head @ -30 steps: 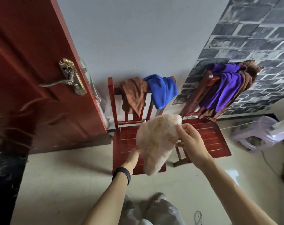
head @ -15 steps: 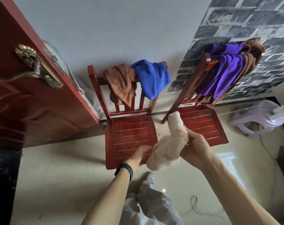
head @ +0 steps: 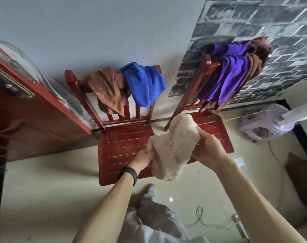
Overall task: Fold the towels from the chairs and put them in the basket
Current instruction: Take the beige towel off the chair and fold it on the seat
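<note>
Floor (head: 43, 190): one pale tiled expanse; it carries all the furniture.

Door (head: 35, 120): one, red-brown, at the left edge of the floor.

Chairs: two, red wood, with their backs to the wall. The left chair (head: 124, 146) faces the person squarely. The right chair (head: 217, 127) is turned at an angle, just beside it.

Stool (head: 261, 127): one, pale lilac plastic, on the floor beyond the right chair.

Towels: five counted.
- Left chair's top rail holds two: a brown towel (head: 108, 93) toward the rail's left end and a blue towel (head: 144, 83) at its right end, the two touching.
- Right chair's top rail holds two: a purple towel (head: 228, 74) over a second brown towel (head: 259, 55).
- The fifth, a cream towel (head: 173, 148), is held in the air above the front corners of the two seats, clear of both. Its long axis runs near to far, leaning right. The far end points up toward the right chair's back and the near end hangs toward the floor.

Hands: two.
- The left hand (head: 142, 159) has its grip pinched on the cream towel's left edge.
- The right hand (head: 207, 148) has its grip curled round the towel's right edge.

Wristband (head: 128, 174): one, black, on the left wrist.
</note>
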{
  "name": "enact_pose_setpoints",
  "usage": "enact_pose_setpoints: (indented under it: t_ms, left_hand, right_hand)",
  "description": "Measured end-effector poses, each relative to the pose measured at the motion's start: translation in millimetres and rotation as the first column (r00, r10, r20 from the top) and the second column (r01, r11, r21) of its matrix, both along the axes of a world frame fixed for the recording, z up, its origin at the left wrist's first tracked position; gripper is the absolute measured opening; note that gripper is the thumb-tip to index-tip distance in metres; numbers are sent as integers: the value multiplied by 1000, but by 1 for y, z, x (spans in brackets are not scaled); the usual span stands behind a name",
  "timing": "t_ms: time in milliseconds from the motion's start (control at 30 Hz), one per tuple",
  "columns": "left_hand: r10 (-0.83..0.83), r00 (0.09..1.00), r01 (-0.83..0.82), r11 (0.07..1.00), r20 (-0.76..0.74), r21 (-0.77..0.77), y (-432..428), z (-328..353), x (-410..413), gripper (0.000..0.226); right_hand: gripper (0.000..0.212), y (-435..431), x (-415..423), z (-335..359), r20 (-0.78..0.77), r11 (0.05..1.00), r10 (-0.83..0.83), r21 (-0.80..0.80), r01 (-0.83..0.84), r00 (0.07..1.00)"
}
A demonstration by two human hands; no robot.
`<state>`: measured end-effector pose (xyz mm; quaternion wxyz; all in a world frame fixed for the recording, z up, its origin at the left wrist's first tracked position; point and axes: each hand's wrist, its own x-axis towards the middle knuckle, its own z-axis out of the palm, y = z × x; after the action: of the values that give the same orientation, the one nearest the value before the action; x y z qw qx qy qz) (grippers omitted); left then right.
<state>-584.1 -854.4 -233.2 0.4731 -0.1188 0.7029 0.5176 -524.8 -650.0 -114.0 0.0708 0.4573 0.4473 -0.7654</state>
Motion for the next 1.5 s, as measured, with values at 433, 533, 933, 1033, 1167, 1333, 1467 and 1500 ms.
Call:
enact_pose_setpoints:
  t_ms: [433, 533, 933, 1033, 1167, 1333, 1467, 1500]
  left_hand:
    - [83, 994, -100, 948, -66, -301, -135, -19, 2, 30]
    - [21, 999, -33, 931, -38, -363, -153, -27, 14, 31]
    - [158, 949, -258, 887, -272, -382, -175, -144, -37, 45]
    - [245, 921, -348, 868, -304, -356, -176, -194, -66, 47]
    - [174, 945, -290, 840, -277, -458, -191, -255, -80, 75]
    - [63, 976, -171, 815, -208, -554, -207, -302, -70, 77]
    - [90, 984, -163, 811, -154, -562, -215, -334, -75, 79]
    - [117, 983, -175, 807, -138, -564, -215, -341, -78, 80]
  right_hand:
    - [14, 12, 23, -139, 447, 946, 156, 188, -263, 881]
    - [18, -4, 25, -164, 457, 893, 269, 210, -397, 848]
    - [18, -50, -97, -261, 308, 701, 320, 559, -442, 896]
    - [28, -53, -124, -305, 284, 668, 297, 620, -411, 912]
    - [42, -70, -106, -366, 445, 637, 329, 546, -544, 833]
    - [44, -115, -57, -425, 587, 659, 370, 380, -649, 720]
    - [56, -138, -55, -456, 635, 589, 331, 439, -679, 698]
    - [56, -142, -59, -461, 634, 576, 309, 468, -670, 709]
